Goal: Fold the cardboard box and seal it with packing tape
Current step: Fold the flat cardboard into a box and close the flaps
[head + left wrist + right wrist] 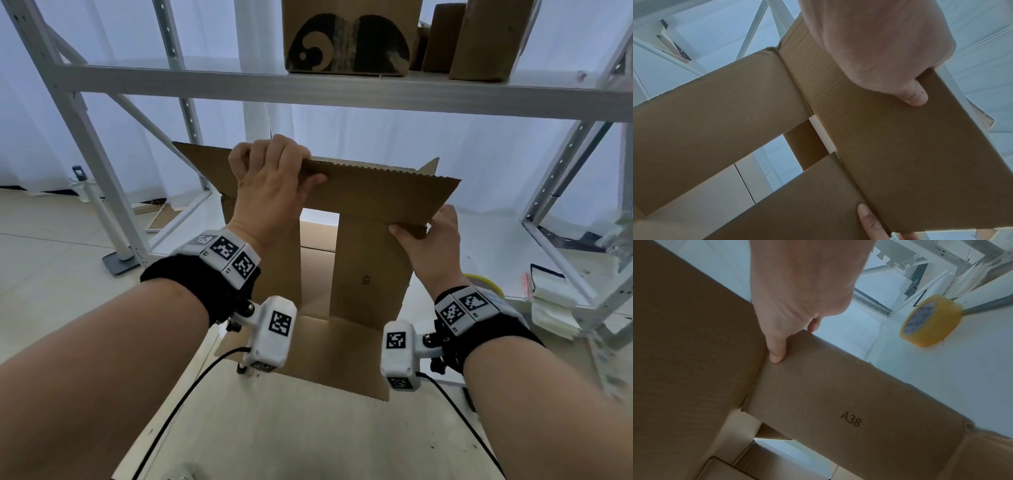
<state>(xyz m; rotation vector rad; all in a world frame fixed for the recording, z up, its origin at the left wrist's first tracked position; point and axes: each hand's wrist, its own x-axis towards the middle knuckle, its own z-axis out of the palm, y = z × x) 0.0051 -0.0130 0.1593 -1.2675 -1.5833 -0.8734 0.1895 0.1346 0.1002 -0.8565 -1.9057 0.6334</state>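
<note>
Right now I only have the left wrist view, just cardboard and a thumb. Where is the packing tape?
Observer: The packing tape, a yellow roll, lies on the white table to the box's right, untouched.
Operator: What is my right hand doing?
Observer: The right hand pinches the cardboard box at the flap's right corner.
Operator: Any marking on the box?
Observer: Yes, "A38" is printed on the panel below that hand.

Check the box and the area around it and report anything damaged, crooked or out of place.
Nothing stands out. The cardboard box is simply unassembled: flaps open, no tape on it, left hand gripping the top edge, right hand pinching a side fold. One corner looks slightly frayed. The tape roll lies on the table, untouched.
</note>
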